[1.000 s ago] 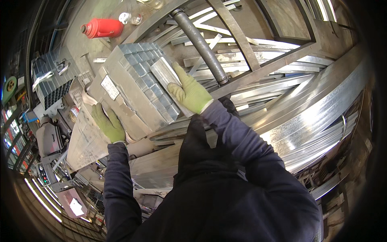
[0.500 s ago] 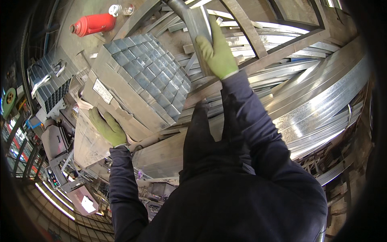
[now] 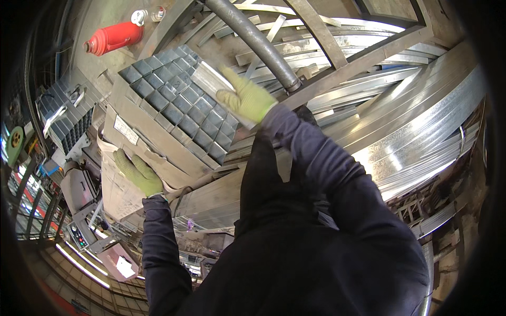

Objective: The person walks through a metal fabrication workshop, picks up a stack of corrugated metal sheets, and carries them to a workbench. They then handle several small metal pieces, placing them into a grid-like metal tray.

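My right hand [image 3: 247, 99], in a green glove, is gripping a short, shiny piece of metal tube [image 3: 210, 79]. It holds the piece tilted over the right side of a cardboard box [image 3: 158, 141]. Square metal tubes [image 3: 176, 100] stand packed in rows inside that box, their ends facing up. Against the box's near left side rests my left hand [image 3: 138, 173], also gloved in green. Its fingers are stretched out and apart on the cardboard, holding nothing. The right hand and the tube piece are slightly smeared by motion.
A round grey pipe [image 3: 253, 42] slants down to a steel frame [image 3: 363, 64]. Long metal profiles [image 3: 400, 131] lie stacked at the right. A red thermos flask [image 3: 113, 38] is beyond the box. Another tube stack [image 3: 66, 113] and a control panel [image 3: 79, 235] are at left.
My right hand has moved left and nearer from beside the grey pipe to the box, carrying the tube piece. The pipe's lower end now shows. My left hand stays on the cardboard.
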`<state>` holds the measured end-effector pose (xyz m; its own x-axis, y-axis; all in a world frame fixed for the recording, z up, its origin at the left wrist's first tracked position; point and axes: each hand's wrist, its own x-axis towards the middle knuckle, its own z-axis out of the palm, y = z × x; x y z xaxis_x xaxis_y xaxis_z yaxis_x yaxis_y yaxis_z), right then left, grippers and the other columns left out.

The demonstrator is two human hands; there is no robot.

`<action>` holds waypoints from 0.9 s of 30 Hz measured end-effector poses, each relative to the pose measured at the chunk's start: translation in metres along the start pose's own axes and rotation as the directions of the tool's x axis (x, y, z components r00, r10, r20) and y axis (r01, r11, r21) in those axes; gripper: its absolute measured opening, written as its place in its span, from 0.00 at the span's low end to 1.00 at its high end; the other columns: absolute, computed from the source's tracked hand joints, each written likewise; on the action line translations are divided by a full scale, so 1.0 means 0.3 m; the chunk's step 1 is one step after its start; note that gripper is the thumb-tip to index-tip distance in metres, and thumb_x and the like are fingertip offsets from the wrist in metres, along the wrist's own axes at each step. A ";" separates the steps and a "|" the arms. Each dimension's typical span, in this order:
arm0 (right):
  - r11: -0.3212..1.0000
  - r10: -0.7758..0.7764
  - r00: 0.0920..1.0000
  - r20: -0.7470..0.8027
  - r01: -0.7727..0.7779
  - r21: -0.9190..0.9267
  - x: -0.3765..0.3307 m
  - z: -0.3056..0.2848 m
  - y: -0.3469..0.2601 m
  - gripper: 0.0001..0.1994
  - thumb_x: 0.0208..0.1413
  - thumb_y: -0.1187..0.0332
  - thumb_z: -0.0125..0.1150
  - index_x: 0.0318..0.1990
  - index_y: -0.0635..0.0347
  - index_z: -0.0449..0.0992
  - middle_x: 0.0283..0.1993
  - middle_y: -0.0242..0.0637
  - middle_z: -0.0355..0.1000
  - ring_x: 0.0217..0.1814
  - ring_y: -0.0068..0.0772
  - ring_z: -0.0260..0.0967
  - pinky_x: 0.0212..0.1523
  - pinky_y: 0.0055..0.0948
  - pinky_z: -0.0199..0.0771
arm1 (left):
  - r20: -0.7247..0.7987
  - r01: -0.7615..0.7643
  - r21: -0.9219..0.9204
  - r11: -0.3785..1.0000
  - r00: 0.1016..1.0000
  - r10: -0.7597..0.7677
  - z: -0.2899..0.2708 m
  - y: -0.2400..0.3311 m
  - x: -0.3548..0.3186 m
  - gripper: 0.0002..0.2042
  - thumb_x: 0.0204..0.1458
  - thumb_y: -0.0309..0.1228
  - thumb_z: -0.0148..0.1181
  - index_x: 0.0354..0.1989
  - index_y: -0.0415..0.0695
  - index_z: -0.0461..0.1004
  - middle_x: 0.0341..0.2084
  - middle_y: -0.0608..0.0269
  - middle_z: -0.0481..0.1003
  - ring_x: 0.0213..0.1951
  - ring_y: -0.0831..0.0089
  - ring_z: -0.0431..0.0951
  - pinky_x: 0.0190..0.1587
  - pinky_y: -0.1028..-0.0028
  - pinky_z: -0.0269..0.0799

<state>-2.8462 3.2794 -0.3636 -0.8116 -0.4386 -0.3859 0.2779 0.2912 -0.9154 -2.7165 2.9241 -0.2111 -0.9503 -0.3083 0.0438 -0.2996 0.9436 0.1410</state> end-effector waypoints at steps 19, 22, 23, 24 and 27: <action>0.997 0.070 0.996 -0.059 -0.071 -0.016 0.143 0.060 0.219 0.41 0.69 0.40 0.56 0.79 0.57 0.57 0.65 0.69 0.71 0.68 0.69 0.70 0.67 0.53 0.70 | 0.021 0.038 -0.039 0.999 0.999 -0.037 -0.001 -0.011 -0.008 0.28 0.75 0.38 0.45 0.76 0.29 0.58 0.77 0.38 0.57 0.78 0.44 0.54 0.80 0.54 0.43; 1.000 0.025 0.960 -0.279 -0.022 0.014 0.166 0.057 0.249 0.40 0.69 0.42 0.57 0.79 0.57 0.57 0.64 0.66 0.73 0.64 0.65 0.74 0.65 0.54 0.72 | 0.023 0.085 -0.091 0.992 0.996 -0.084 0.003 -0.006 -0.012 0.28 0.75 0.36 0.45 0.76 0.29 0.57 0.77 0.39 0.56 0.79 0.46 0.53 0.80 0.54 0.43; 0.983 0.075 0.961 -0.266 -0.026 0.180 0.171 0.075 0.258 0.40 0.69 0.43 0.57 0.79 0.57 0.57 0.64 0.66 0.73 0.64 0.65 0.74 0.65 0.53 0.72 | 0.024 0.073 -0.085 0.994 0.997 -0.071 0.002 -0.007 -0.015 0.28 0.75 0.36 0.45 0.76 0.29 0.57 0.78 0.39 0.56 0.79 0.47 0.53 0.80 0.55 0.42; 0.968 0.097 0.972 -0.212 -0.043 0.247 0.178 0.072 0.270 0.39 0.69 0.43 0.57 0.79 0.57 0.58 0.64 0.66 0.73 0.63 0.64 0.75 0.65 0.53 0.72 | 0.025 0.069 -0.104 0.992 0.997 -0.066 0.005 -0.004 -0.017 0.28 0.76 0.36 0.45 0.76 0.29 0.56 0.78 0.40 0.55 0.79 0.47 0.52 0.80 0.55 0.42; 0.996 -0.015 0.999 -0.043 0.011 -0.091 0.197 0.101 0.293 0.37 0.70 0.44 0.56 0.78 0.57 0.58 0.64 0.67 0.72 0.64 0.65 0.74 0.66 0.52 0.71 | 0.032 0.103 -0.123 0.987 0.994 -0.100 0.005 0.000 -0.021 0.28 0.76 0.35 0.44 0.77 0.29 0.55 0.78 0.41 0.55 0.80 0.49 0.52 0.81 0.55 0.41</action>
<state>-2.8541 3.2535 -0.4703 -0.8369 -0.4062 -0.3668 0.2207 0.3627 -0.9054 -2.7106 2.9261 -0.2128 -0.9177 -0.3972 -0.0027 -0.3836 0.8845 0.2656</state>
